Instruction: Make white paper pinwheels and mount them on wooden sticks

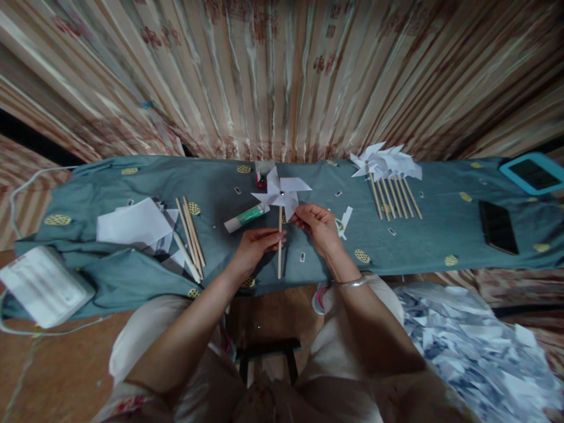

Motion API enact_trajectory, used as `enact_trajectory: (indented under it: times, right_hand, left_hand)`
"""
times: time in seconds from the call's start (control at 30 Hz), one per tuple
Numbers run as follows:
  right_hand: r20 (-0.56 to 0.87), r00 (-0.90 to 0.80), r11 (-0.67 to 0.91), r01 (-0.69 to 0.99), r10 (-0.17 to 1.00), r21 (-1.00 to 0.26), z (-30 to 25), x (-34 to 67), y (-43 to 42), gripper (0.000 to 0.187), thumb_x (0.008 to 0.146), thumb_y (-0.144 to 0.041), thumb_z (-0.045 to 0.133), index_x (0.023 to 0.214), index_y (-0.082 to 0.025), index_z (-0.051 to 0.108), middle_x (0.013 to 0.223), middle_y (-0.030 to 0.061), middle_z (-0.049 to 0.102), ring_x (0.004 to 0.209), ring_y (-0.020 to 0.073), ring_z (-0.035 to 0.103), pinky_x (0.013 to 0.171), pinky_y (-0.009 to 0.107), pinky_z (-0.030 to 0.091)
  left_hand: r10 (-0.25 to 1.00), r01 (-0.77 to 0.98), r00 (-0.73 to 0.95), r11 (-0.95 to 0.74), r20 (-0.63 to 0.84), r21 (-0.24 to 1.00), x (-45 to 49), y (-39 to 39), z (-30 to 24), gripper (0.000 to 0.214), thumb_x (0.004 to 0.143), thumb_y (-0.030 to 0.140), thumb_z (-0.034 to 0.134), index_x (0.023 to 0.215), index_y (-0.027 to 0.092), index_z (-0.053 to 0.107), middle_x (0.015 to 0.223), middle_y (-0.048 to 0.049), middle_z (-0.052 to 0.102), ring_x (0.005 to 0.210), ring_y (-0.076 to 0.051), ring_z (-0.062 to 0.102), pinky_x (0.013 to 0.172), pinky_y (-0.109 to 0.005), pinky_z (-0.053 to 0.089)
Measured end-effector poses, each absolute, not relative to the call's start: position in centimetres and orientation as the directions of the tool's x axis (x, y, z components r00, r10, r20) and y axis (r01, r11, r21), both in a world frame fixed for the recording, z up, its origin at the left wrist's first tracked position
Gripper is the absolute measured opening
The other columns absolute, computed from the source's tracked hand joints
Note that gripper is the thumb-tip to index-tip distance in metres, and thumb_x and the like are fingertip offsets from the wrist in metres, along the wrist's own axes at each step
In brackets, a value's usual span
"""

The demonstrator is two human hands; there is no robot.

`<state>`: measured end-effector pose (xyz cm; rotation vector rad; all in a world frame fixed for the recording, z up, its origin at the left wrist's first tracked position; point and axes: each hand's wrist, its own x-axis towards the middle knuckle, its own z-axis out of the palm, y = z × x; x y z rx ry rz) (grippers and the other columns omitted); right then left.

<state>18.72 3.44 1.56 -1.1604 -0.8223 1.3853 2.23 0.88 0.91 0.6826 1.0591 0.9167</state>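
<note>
A white paper pinwheel (288, 192) on a thin wooden stick (279, 258) is held upright over the table's middle. My left hand (258, 249) is closed, pinching the stick below the paper blades. With thumb and fingers together, my right hand (316, 225) pinches the tip of the lowest blade. A small dark pin head shows at the pinwheel's centre. Just left of it lies a green and white glue stick (247, 217). Behind the blades stands a small red box (261, 179), partly covered.
Several finished pinwheels (388, 161) lie overlapped at the back right. On the left are white paper sheets (132, 223) and loose sticks (191, 235). A phone (499, 228), a blue-framed device (533, 173) and a white box (46, 285) rest near the ends. Paper pieces (480, 346) are heaped at lower right.
</note>
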Motion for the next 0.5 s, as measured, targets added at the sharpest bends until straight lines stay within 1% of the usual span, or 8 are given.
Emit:
enact_trajectory:
  times: [0.3, 0.5]
  right_hand:
    - [-0.194, 0.034, -0.175, -0.307, 0.98, -0.936, 1.38, 18.1, 3.14, 0.036, 0.053, -0.05, 0.091, 0.066, -0.022, 0.073, 0.063, -0.0007, 0.072, 0.054, 0.0098, 0.057, 0.055, 0.025, 0.045]
    - [-0.17, -0.033, -0.172, -0.283, 0.985, -0.944, 1.79, 17.91, 2.74, 0.039, 0.055, -0.054, 0.089, 0.069, -0.021, 0.074, 0.065, -0.0001, 0.073, 0.055, 0.0102, 0.058, 0.056, 0.025, 0.045]
  left_hand:
    - [0.884, -0.293, 0.213, 0.464, -0.416, 0.836, 2.1, 0.85, 0.66, 0.047, 0.044, 0.048, 0.095, 0.077, 0.016, 0.081, 0.076, -0.0069, 0.077, 0.068, -0.015, 0.066, 0.069, -0.027, 0.051]
    - [0.887, -0.316, 0.219, 0.46, -0.408, 0.83, 1.95, 0.96, 0.55, 0.045, 0.046, 0.045, 0.095, 0.078, 0.016, 0.081, 0.074, -0.0055, 0.076, 0.067, -0.014, 0.066, 0.07, -0.028, 0.051]
